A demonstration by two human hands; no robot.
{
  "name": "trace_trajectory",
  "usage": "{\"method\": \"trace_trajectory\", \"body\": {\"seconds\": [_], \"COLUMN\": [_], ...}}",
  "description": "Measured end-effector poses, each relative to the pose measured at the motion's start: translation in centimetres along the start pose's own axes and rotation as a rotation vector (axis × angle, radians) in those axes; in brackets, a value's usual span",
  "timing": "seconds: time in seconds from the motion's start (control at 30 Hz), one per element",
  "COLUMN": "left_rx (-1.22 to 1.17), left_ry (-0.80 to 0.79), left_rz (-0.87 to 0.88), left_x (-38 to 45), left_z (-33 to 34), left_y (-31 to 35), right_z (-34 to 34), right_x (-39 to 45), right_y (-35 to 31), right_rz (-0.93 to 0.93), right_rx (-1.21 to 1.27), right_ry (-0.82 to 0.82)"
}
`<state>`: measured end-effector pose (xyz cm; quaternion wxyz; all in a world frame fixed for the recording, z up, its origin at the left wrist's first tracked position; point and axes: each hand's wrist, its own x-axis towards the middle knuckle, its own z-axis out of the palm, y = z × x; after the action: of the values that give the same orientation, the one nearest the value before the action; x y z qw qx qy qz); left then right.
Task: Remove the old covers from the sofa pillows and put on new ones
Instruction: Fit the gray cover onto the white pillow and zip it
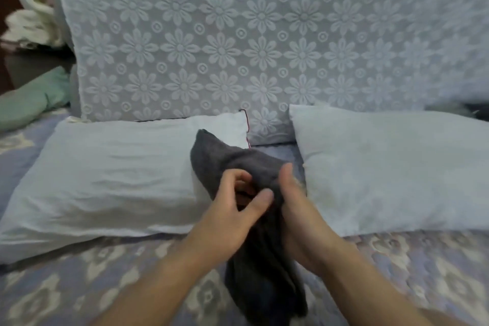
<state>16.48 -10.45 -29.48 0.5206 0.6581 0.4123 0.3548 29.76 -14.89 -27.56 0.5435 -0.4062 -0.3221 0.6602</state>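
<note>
A dark grey cover (238, 159) hangs bunched between both hands at the centre of the head view. My left hand (235, 209) grips it with curled fingers and thumb. My right hand (293, 201) holds the same cloth from the right side, thumb up against it. Two bare white pillows lie on the seat: the left pillow (111, 182) and the right pillow (391, 174). The cover's lower end (267, 291) droops down onto the seat between my forearms.
The sofa back (238, 47) wears a white lace flower cloth. The seat (79, 291) has a blue-grey patterned cloth. A green cloth (31, 100) lies at the far left, with a pale heap (34, 24) above it.
</note>
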Motion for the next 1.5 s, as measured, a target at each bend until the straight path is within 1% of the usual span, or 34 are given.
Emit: {"method": "trace_trajectory", "body": {"seconds": [0.07, 0.17, 0.2, 0.23, 0.27, 0.33, 0.37, 0.4, 0.43, 0.47, 0.5, 0.53, 0.57, 0.63, 0.67, 0.7, 0.73, 0.77, 0.8, 0.87, 0.9, 0.93, 1.0, 1.07, 1.13, 1.17, 1.23, 1.3, 1.33, 1.4, 1.47, 1.5], "left_rx": [0.028, 0.257, 0.302, 0.329, 0.367, 0.48, 0.511, 0.51, 0.471, 0.39, 0.267, 0.13, -0.019, -0.24, -0.271, -0.24, -0.162, -0.089, -0.05, -0.047, -0.032, -0.01, 0.052, 0.164, 0.183, 0.131, 0.014, -0.024, -0.021, 0.08, 0.179, 0.212], "left_ry": [0.1, 0.23, 0.273, 0.309, 0.339, 0.404, 0.442, 0.469, 0.492, 0.506, 0.526, 0.565, 0.617, 0.797, 0.894, 0.959, 1.003, 1.014, 1.019, 1.012, 1.008, 0.995, 0.956, 0.992, 1.075, 1.107, 1.152, 1.131, 1.109, 1.099, 1.072, 1.074], "left_rz": [-0.004, 0.073, 0.103, 0.128, 0.141, 0.149, 0.173, 0.197, 0.212, 0.206, 0.191, 0.177, 0.168, 0.066, -0.024, -0.108, -0.204, -0.287, -0.346, -0.393, -0.366, -0.331, -0.227, -0.09, 0.087, 0.193, 0.312, 0.411, 0.452, 0.443, 0.338, 0.254], "left_x": [-0.1, -0.5, -0.8, -1.0, -1.2, -1.3, -1.3, -1.3, -1.2, -1.3, -1.4, -1.5, -1.5, -1.4, -1.4, -1.6, -2.0, -2.5, -3.0, -3.2, -3.0, -2.7, -1.7, 0.5, 2.8, 3.7, 4.8, 4.5, 3.8, 2.7, 1.2, 0.3], "left_z": [-0.4, -1.0, -1.1, -1.2, -1.3, -1.2, -1.1, -0.9, -0.8, -0.8, -1.0, -1.5, -2.5, -6.5, -9.9, -12.8, -15.8, -18.4, -20.3, -22.6, -23.0, -23.0, -23.4, -25.6, -29.5, -32.3, -36.6, -40.0, -40.9, -42.5, -42.7, -42.5], "left_y": [-0.2, 0.1, 0.1, 0.3, 0.4, 0.7, 0.7, 0.7, 0.4, 0.2, -0.2, -0.4, -1.2, -4.3, -6.8, -9.0, -10.8, -12.6, -13.4, -13.4, -12.6, -11.1, -7.2, -1.2, 5.9, 10.9, 17.5, 21.8, 22.9, 22.2, 18.3, 15.3], "right_z": [1.0, 1.3, 1.3, 1.6, 1.4, 1.1, 1.1, 1.0, 1.3, 1.6, 1.6, 0.9, -0.1, -3.5, -5.7, -7.3, -8.3, -9.1, -9.4, -8.7, -8.1, -7.5, -5.7, -3.2, -0.5, 1.7, 4.2, 5.7, 5.9, 5.8, 4.2, 3.2], "right_x": [0.9, 2.0, 2.0, 1.8, 1.7, 1.0, 0.5, 0.1, -0.4, -0.7, -0.9, -0.7, -0.4, 1.1, 1.9, 2.4, 2.8, 3.2, 3.6, 4.5, 5.0, 5.7, 7.0, 8.8, 10.4, 10.6, 10.7, 10.2, 9.8, 9.3, 9.6, 9.8], "right_y": [0.6, 1.1, 1.1, 1.1, 1.4, 2.0, 2.2, 2.5, 2.3, 1.9, 1.4, 0.9, 0.3, -0.6, -0.7, -0.8, -0.7, -0.5, -0.3, -0.1, -0.1, -0.5, -2.7, -7.5, -14.1, -18.7, -25.0, -28.8, -29.7, -28.9, -25.5, -22.9], "right_rz": [-0.007, -0.032, -0.031, -0.033, -0.046, -0.131, -0.208, -0.27, -0.306, -0.307, -0.305, -0.318, -0.336, -0.347, -0.321, -0.265, -0.182, -0.121, -0.087, -0.068, -0.075, -0.083, -0.146, -0.299, -0.511, -0.618, -0.72, -0.745, -0.748, -0.727, -0.637, -0.559], "right_rx": [0.042, 0.17, 0.177, 0.13, 0.003, -0.362, -0.476, -0.476, -0.392, -0.257, -0.103, -0.002, 0.03, -0.034, -0.116, -0.247, -0.36, -0.43, -0.42, -0.329, -0.284, -0.291, -0.387, -0.493, -0.556, -0.531, -0.395, -0.291, -0.264, -0.247, -0.313, -0.372], "right_ry": [-0.045, -0.091, -0.111, -0.123, -0.088, -0.024, 0.012, 0.038, 0.053, 0.091, 0.148, 0.239, 0.353, 0.621, 0.756, 0.854, 0.914, 0.927, 0.905, 0.799, 0.775, 0.776, 0.81, 0.831, 0.821, 0.787, 0.676, 0.567, 0.536, 0.53, 0.57, 0.596]}}
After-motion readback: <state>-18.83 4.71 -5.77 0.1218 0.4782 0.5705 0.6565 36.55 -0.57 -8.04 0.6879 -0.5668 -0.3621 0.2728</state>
